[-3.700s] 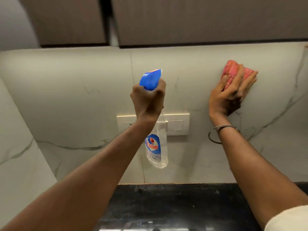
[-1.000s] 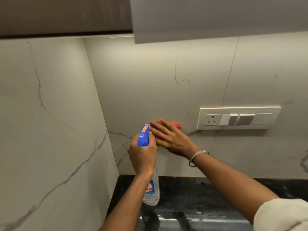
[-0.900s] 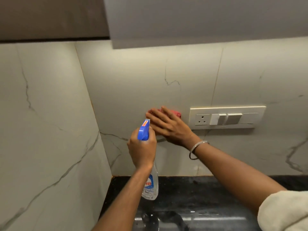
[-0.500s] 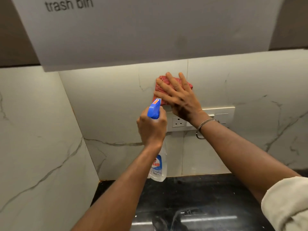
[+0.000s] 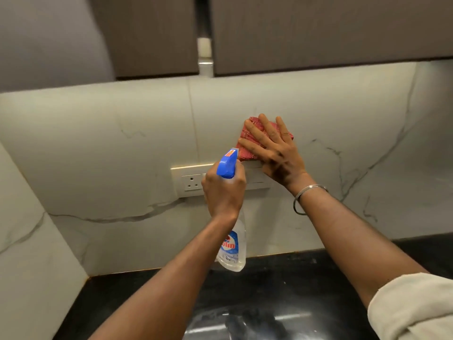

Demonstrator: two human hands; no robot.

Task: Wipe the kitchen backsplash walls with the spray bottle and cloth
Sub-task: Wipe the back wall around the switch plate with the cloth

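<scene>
1. The black worktop [image 5: 282, 285] runs below, its back edge meeting the wall.
2. Above that back edge, the left hand [image 5: 224, 190] is curled tight round the neck of the spray bottle [image 5: 232, 249]. The bottle has a clear body, a blue-and-red label and a blue trigger head aimed at the wall.
3. The right hand [image 5: 277, 153], fingers spread flat, presses the folded red cloth [image 5: 247, 155] against the marble-veined backsplash [image 5: 122, 155], just above the switch plate [image 5: 188, 180].
4. Dark cabinets [image 5: 318, 33] hang above.

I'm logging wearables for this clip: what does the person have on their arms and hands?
No gloves or rings show. The right hand has a thin silver bangle at the wrist, and a cream sleeve covers that arm above the forearm. The left hand and forearm carry no jewellery and no sleeve in view.
</scene>
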